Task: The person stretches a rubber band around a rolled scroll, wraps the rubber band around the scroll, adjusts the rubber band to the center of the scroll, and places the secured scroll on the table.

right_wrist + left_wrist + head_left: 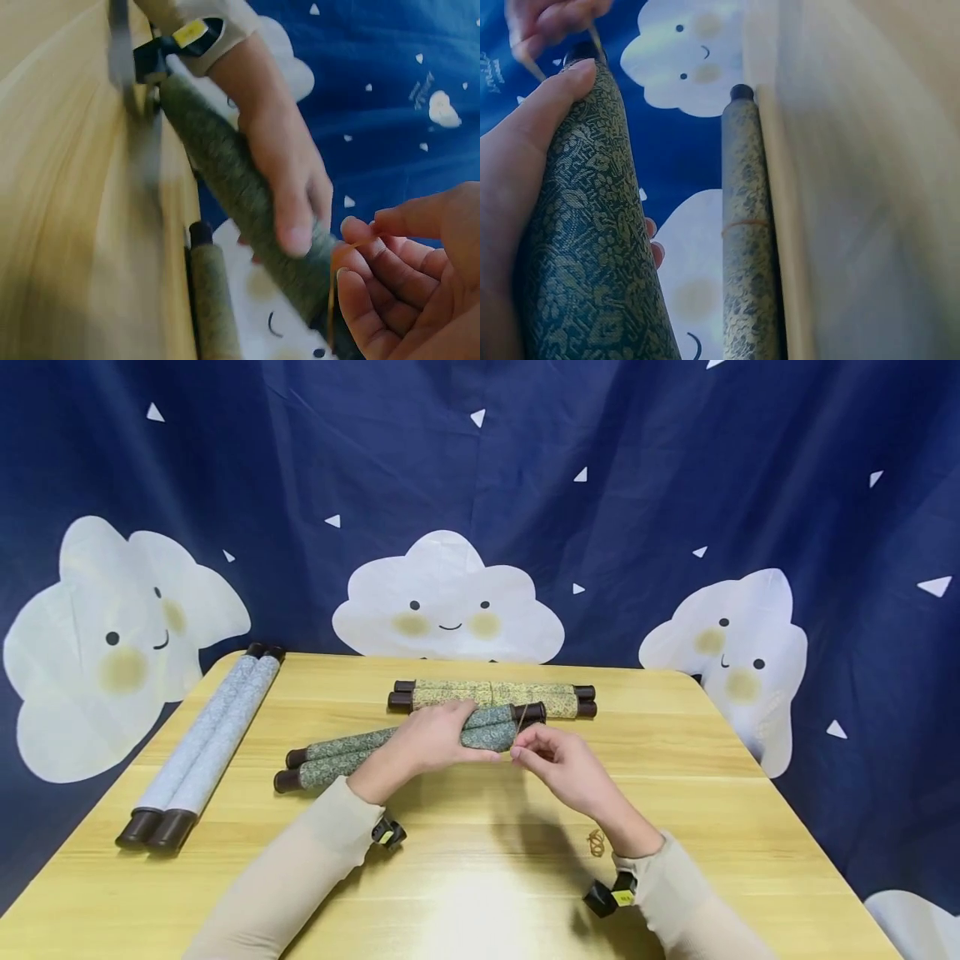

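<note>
A green patterned scroll [341, 757], rolled from both ends into two parallel rolls with dark knobs, slants above the table. My left hand [433, 739] grips it near its right end, thumb along the near side. At that end my right hand [558, 768] pinches a thin tan rubber band [332, 292], which is stretched over the dark knobs. In the left wrist view the green scroll [592, 217] fills the left side, its far knobs partly hidden behind the right hand's fingers [551, 22].
Behind lies a yellow patterned scroll [450, 693] with a band round its middle. A pale blue-grey scroll [213, 727] lies along the table's left side. Several loose rubber bands [596, 842] sit beside my right wrist. A navy curtain [480, 468] hangs behind the wooden table [720, 793].
</note>
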Demonstrator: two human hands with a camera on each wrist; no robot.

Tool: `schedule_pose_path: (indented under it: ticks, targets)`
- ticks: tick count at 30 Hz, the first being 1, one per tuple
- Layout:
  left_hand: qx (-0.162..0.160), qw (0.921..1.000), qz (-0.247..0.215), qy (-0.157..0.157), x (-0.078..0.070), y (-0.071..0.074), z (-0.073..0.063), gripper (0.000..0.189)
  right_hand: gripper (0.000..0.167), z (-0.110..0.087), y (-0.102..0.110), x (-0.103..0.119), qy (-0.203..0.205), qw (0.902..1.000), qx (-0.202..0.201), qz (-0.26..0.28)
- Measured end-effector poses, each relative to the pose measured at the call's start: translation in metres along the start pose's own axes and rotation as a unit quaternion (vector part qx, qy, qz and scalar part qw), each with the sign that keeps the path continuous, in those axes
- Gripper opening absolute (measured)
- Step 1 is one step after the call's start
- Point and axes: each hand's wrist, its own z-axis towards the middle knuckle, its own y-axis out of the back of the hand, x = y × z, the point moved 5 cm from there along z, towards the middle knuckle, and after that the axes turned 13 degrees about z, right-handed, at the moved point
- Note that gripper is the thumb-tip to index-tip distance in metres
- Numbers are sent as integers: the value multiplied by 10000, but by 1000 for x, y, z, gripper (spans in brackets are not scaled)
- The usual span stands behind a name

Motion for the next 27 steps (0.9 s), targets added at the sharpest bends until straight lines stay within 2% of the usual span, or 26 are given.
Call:
schedule_pose_path:
  ticks: [7, 9, 13, 17, 24, 27]
  targets:
    - [-52, 9984, 401, -387, -17, -6, -1, 104, 9, 28, 5, 21, 322, 9993, 97, -188]
    - [-119, 9975, 494, -494, -21, -5, -2, 100, 9, 38, 11, 23, 240, 9988, 31, -414]
    - [-231, 9954, 677, -640, -27, -4, -4, 95, 12, 54, 22, 22, -178, 9958, 66, -901]
    - [-292, 9939, 772, -728, -29, -4, -6, 93, 16, 68, 26, 13, -576, 9910, 426, -1127]
    - [-419, 9924, 700, -920, -35, -3, -9, 91, 16, 81, 22, -11, -1259, 9780, 1353, -967]
    - [-394, 9910, 727, -1048, -39, -2, -10, 97, 16, 81, 19, -13, -1343, 9748, 1596, -791]
